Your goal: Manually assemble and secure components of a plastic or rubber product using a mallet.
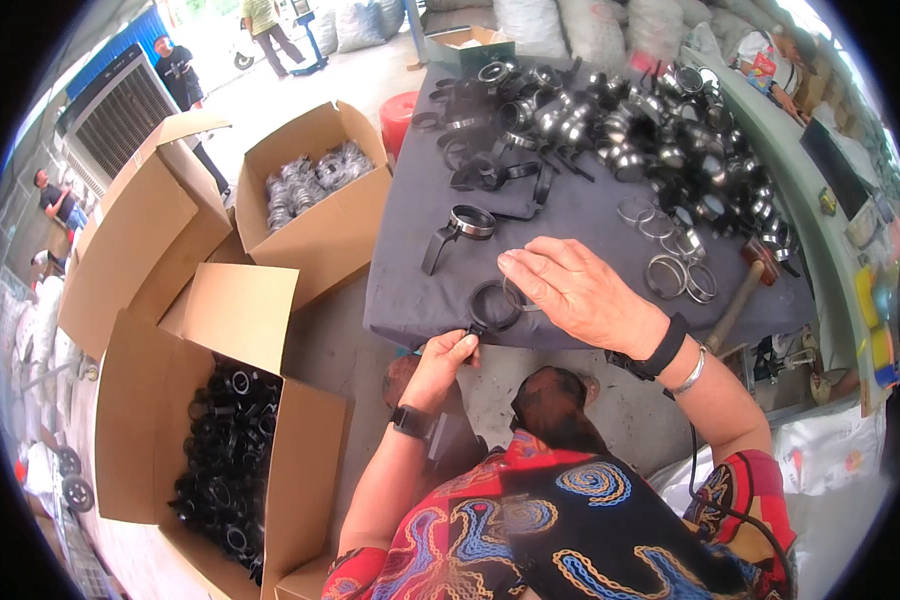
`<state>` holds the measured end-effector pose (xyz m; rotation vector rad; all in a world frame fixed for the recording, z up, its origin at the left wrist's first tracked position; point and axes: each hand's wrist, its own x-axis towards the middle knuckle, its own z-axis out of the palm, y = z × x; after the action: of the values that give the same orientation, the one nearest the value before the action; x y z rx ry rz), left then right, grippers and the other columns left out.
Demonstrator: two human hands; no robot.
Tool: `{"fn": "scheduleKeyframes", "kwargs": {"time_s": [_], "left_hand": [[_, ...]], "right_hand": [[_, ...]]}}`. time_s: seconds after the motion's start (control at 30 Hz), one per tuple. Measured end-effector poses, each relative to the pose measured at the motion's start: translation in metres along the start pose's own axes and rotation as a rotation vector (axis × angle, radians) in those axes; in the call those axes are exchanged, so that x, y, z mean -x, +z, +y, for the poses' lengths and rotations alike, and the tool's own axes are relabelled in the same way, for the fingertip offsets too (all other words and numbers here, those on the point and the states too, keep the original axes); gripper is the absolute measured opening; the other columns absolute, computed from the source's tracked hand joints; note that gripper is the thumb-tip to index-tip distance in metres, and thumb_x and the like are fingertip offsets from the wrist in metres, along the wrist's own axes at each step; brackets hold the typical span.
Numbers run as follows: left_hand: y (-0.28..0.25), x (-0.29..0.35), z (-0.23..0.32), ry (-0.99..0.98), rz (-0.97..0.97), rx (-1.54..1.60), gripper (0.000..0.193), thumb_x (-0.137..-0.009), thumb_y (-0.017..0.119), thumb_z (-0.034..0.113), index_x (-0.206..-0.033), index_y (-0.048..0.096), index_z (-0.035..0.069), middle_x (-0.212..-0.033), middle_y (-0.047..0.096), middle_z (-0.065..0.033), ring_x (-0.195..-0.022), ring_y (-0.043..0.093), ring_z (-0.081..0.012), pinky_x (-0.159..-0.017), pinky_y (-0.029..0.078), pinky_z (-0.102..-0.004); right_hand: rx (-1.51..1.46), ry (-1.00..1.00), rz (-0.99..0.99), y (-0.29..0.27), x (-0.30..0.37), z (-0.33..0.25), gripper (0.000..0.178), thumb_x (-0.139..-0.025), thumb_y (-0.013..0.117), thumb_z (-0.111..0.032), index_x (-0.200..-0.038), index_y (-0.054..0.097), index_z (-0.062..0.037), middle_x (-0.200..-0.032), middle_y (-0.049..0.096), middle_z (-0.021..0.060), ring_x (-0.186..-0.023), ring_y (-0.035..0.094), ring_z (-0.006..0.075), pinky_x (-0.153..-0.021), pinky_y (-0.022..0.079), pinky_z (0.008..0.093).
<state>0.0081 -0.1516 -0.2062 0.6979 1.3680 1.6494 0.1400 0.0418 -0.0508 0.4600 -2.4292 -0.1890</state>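
Note:
My left hand (444,368) is closed at the near table edge, pinching the stem of a black plastic ring (492,308). Just above and to the right hovers my right hand (580,298), fingers long and close together. A thin metal ring (513,293) pokes out from under its fingertips beside the black ring; the thumb is hidden, but the hand seems to hold it. Farther up the grey-covered table (400,270) lies a black ring with a stem and a metal band (472,222). Several loose metal rings (666,276) lie right of my right hand.
A heap of black and metal rings (650,130) covers the table's far side. A mallet (735,308) with a wooden handle rests at the right. On the left stand a carton of black parts (310,450) and a carton of wrapped metal pieces (320,245). Other people are farther off.

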Motion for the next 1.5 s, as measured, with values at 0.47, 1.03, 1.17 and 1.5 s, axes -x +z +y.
{"fn": "scheduleKeyframes", "kwargs": {"time_s": [0.47, 1.03, 1.17, 1.5], "left_hand": [[-0.005, -0.017, 0.001, 0.009, 0.010, 0.002, 0.027, -0.096, 0.056, 0.026, -0.078, 0.062, 0.007, -0.072, 0.061, 0.0014, -0.069, 0.054, -0.0091, -0.069, 0.041, -0.0254], [-0.006, -0.007, -0.041, 0.002, 0.019, -0.070, 0.029, -0.097, 0.055, 0.027, -0.079, 0.061, 0.005, -0.071, 0.055, 0.0041, -0.071, 0.049, -0.0062, -0.069, 0.041, -0.0248], [-0.005, -0.012, -0.033, -0.008, -0.014, -0.082, 0.028, -0.097, 0.056, 0.026, -0.080, 0.062, 0.005, -0.073, 0.057, 0.0037, -0.072, 0.050, -0.0066, -0.069, 0.042, -0.0245], [-0.002, -0.004, 0.003, -0.007, 0.024, -0.035, 0.023, -0.098, 0.052, 0.020, -0.085, 0.062, 0.004, -0.080, 0.059, 0.0034, -0.074, 0.052, -0.0052, -0.068, 0.042, -0.0231]], "right_hand": [[-0.567, 0.219, -0.628, 0.080, -0.021, 0.025, 0.067, -0.062, 0.073, -0.005, -0.127, 0.056, -0.0087, -0.123, 0.052, 0.0149, -0.109, 0.050, 0.0329, -0.091, 0.048, 0.0389], [-0.383, 0.236, -0.455, 0.095, -0.026, -0.020, 0.052, -0.085, 0.061, -0.037, -0.124, 0.056, -0.0028, -0.123, 0.057, 0.0166, -0.120, 0.050, 0.0321, -0.099, 0.040, 0.0462], [-0.349, 0.230, -0.428, 0.122, -0.013, -0.018, 0.049, -0.091, 0.053, -0.036, -0.122, 0.055, 0.0016, -0.133, 0.052, 0.0171, -0.130, 0.042, 0.0329, -0.106, 0.033, 0.0475], [-0.363, 0.304, -0.421, 0.128, -0.025, -0.016, 0.052, -0.092, 0.053, -0.032, -0.129, 0.050, 0.0032, -0.139, 0.046, 0.0190, -0.132, 0.040, 0.0316, -0.108, 0.031, 0.0479]]}}
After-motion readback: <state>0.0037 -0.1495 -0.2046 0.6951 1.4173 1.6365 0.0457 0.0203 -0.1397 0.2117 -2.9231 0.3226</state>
